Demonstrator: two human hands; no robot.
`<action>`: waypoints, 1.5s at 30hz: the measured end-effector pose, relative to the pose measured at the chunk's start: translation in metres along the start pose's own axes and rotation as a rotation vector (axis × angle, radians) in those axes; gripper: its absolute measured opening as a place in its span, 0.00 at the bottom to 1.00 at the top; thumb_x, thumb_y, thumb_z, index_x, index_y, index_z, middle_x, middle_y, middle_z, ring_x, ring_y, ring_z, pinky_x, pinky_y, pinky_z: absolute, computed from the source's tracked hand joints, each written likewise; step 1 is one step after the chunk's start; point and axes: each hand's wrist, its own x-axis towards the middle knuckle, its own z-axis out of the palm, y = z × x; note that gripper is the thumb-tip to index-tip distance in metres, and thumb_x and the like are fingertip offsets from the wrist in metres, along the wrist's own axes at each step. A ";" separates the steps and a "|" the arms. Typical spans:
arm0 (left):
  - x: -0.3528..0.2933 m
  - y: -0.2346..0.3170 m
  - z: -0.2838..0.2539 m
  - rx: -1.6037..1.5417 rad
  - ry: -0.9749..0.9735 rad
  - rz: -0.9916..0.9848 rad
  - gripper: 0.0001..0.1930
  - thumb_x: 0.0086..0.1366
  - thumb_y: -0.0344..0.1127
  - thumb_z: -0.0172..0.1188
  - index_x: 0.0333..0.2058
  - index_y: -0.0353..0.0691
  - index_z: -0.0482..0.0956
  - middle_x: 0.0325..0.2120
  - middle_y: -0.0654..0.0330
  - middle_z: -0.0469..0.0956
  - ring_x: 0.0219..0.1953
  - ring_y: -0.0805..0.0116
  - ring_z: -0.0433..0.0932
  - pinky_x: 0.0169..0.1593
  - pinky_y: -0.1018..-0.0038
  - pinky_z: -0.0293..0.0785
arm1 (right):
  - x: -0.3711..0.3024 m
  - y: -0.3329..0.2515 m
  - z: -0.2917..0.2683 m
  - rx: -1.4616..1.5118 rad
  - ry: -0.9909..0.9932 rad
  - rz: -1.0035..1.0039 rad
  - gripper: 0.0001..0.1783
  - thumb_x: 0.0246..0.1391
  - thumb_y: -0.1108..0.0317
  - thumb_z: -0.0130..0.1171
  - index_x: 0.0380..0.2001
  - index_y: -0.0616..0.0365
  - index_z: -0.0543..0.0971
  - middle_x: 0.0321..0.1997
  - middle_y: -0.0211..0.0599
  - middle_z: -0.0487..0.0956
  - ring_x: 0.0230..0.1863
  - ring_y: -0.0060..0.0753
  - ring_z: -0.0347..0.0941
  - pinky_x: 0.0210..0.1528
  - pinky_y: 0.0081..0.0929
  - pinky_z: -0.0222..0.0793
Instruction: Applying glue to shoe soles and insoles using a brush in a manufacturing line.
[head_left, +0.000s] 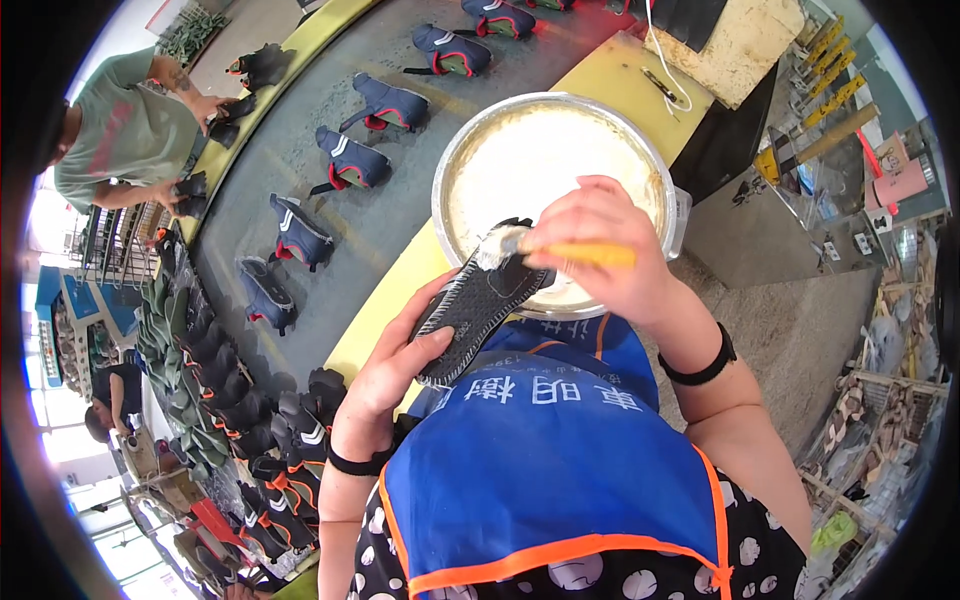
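My left hand (405,350) is closed around a dark shoe upper (470,318), its stitched black underside turned up. In my right hand (600,240) is a brush with a yellow handle (592,253), blurred a little by motion. The bristles touch the toe end of the underside, where a white, paste-like patch (497,247) shows. Just beyond and partly beneath both hands stands a round metal basin (447,180) holding creamy white liquid (530,150).
Several navy shoe uppers with red edging (355,160) lie spaced along a grey belt (270,190). A person (130,140) handles dark shoes across it. Stacked uppers (290,470) are at left. A pen-like tool (660,85) and white cord lie on the yellow ledge (625,75).
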 end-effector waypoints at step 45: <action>-0.019 -0.071 -0.020 0.155 0.209 0.339 0.43 0.62 0.32 0.64 0.72 0.36 0.51 0.65 0.49 0.64 0.66 0.61 0.65 0.68 0.66 0.61 | -0.015 -0.045 0.068 0.169 0.269 0.484 0.14 0.58 0.72 0.65 0.23 0.60 0.71 0.16 0.34 0.71 0.17 0.24 0.67 0.23 0.26 0.64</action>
